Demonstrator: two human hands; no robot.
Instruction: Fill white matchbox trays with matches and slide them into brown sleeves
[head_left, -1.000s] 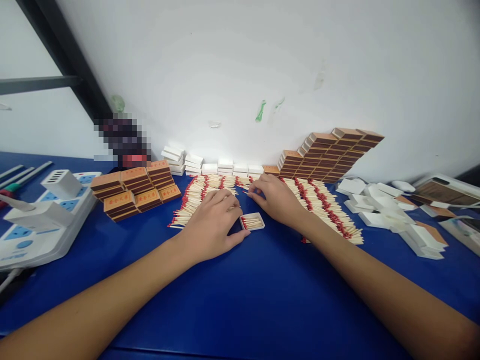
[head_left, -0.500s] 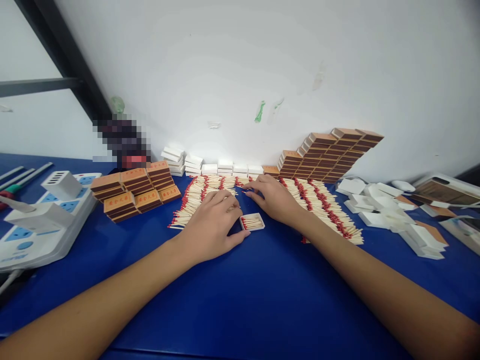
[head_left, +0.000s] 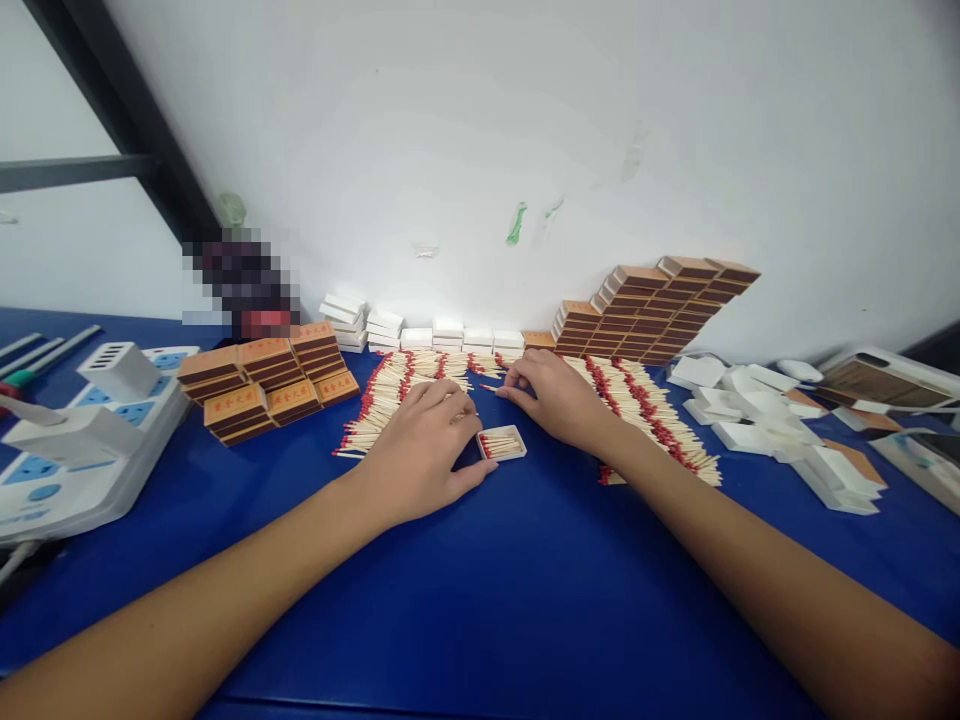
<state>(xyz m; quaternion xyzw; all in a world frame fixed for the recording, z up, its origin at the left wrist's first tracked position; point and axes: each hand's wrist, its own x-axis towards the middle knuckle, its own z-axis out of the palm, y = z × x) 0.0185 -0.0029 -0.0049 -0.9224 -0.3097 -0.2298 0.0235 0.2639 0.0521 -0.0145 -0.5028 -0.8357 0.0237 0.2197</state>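
Left hand (head_left: 427,450) arches palm-down beside the matchbox tray (head_left: 523,446), thumb spread from bent fingers; right hand (head_left: 555,400) pinches a match (head_left: 489,387) just beyond that tray! Blue table (head_left: 450,610) beneath the tray, white wall (head_left: 450,130) behind.

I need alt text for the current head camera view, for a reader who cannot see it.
A person's left hand curls beside a small white rectangular cardboard tray of red-tipped wooden matches, while the right hand pinches at least one match at a blue table. To both sides lie rows of loose matches and stacked orange-and-brown cardboard matchboxes.
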